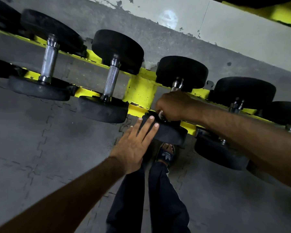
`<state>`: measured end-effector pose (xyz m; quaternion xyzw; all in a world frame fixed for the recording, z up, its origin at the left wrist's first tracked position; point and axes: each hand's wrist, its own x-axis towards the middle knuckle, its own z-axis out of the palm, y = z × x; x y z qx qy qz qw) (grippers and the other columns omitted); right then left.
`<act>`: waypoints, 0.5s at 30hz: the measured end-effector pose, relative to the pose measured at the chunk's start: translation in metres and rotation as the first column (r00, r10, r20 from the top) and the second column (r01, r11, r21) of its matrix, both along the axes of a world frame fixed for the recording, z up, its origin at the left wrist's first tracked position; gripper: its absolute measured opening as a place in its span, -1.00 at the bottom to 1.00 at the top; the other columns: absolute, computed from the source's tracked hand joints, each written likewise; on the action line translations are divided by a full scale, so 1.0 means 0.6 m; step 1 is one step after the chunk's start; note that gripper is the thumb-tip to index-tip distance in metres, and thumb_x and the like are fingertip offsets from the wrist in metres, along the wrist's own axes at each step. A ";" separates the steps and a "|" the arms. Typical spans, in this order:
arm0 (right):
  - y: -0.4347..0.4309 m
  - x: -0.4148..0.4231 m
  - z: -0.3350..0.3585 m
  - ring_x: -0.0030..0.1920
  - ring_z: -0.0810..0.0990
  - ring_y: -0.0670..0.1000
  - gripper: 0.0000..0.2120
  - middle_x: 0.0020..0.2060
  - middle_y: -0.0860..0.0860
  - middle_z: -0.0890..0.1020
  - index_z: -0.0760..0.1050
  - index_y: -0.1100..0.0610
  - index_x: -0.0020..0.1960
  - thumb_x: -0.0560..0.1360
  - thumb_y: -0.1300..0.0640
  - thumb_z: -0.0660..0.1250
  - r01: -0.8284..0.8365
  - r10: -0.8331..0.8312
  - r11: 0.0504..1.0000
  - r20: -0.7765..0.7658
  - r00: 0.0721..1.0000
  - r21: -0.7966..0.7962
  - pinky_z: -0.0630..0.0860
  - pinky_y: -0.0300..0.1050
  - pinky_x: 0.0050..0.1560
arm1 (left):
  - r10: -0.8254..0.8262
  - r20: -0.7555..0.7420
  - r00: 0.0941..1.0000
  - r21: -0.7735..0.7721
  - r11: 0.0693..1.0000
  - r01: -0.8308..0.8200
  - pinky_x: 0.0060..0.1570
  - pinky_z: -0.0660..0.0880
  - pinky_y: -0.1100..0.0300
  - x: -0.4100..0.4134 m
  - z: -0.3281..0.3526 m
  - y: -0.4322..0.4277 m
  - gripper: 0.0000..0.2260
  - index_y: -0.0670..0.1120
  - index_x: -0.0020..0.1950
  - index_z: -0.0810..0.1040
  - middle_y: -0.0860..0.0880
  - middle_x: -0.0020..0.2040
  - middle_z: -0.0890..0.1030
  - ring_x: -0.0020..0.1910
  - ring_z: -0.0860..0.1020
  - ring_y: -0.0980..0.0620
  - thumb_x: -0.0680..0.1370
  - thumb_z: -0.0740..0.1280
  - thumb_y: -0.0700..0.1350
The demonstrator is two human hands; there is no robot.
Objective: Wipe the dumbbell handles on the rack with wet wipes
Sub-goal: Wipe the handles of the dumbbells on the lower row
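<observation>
Two hands in: left hand (133,147) flat, bracing the dumbbell head (168,132); right hand (173,106) clenches wipe (160,113) round handle (175,88), best twist fully.

We have clear reach to the left knurled handle (49,59) and the next knurled handle (111,81), each bounded by rubber heads (118,47). The yellow rack upright (142,91) fills the following gap. Our right hand (173,105) wraps the third handle (176,86); its forearm crosses above the dumbbells at right (242,91).

Dim, tilted wide-angle view; pale glare patch (168,19) on wall (242,36); perhaps slight blur at edges.
</observation>
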<state>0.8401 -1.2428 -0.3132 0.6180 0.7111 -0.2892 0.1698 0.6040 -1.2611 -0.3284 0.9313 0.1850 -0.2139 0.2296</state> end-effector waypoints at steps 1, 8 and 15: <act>0.001 0.009 0.002 -0.04 0.62 0.19 -0.95 -0.11 0.11 0.62 0.58 0.10 -0.15 0.44 0.17 0.33 0.033 -0.032 0.998 -0.006 0.999 0.059 0.35 -0.09 -0.20 | 0.001 0.007 1.000 0.001 1.000 -0.001 0.49 0.21 -0.19 0.000 -0.001 0.000 0.17 -0.04 0.50 -0.56 -0.09 0.57 -0.44 0.60 -0.18 -0.26 0.43 0.46 -0.07; -0.065 0.006 -0.029 0.06 0.56 0.19 -0.78 0.19 0.09 0.51 0.51 0.13 0.18 0.58 0.21 0.19 0.498 -0.499 0.822 -0.072 0.864 0.276 0.53 -0.01 -0.05 | 0.031 0.037 0.999 -0.013 0.999 -0.030 0.50 0.19 -0.20 0.001 -0.003 -0.006 0.13 -0.04 0.50 -0.57 -0.09 0.54 -0.50 0.60 -0.20 -0.27 0.44 0.41 -0.12; -0.016 -0.012 -0.032 -0.11 0.65 0.26 -0.69 0.06 0.08 0.64 0.57 0.16 0.17 0.48 0.28 0.20 0.302 -0.440 0.839 0.239 0.866 0.452 0.46 -0.04 -0.30 | 0.005 0.039 0.999 -0.012 1.000 -0.005 0.46 0.25 -0.21 0.000 -0.008 -0.001 0.15 -0.06 0.55 -0.48 -0.12 0.60 -0.38 0.60 -0.14 -0.28 0.39 0.45 -0.12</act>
